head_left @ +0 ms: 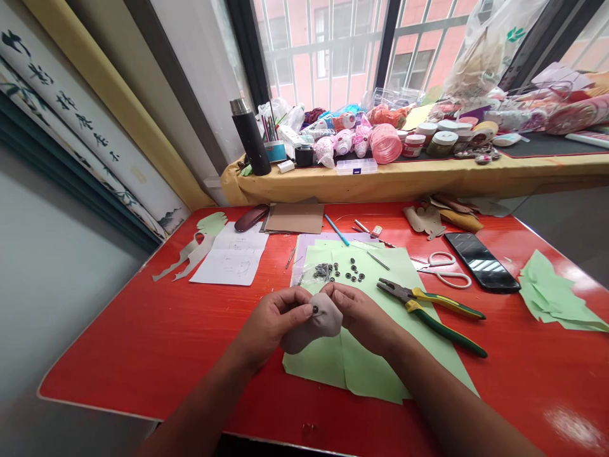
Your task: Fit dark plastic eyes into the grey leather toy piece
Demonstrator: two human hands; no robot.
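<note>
Both my hands meet over a sheet of light green paper (361,365) on the red table (157,343). My left hand (273,317) and my right hand (359,314) are closed on a small piece of pinkish-grey felt (314,330). My left thumb and finger pinch a small dark round button (315,309) against the felt. Several more small dark buttons (349,271) lie loose on the green paper just beyond my hands, beside a little clear bag (320,271).
Green-and-yellow-handled pliers (432,311), white scissors (442,266) and a black phone (480,260) lie to the right. White paper (233,257), brown card (295,218) and a blue pencil (337,230) lie further back. A cluttered sill holds a black flask (250,136) and craft supplies.
</note>
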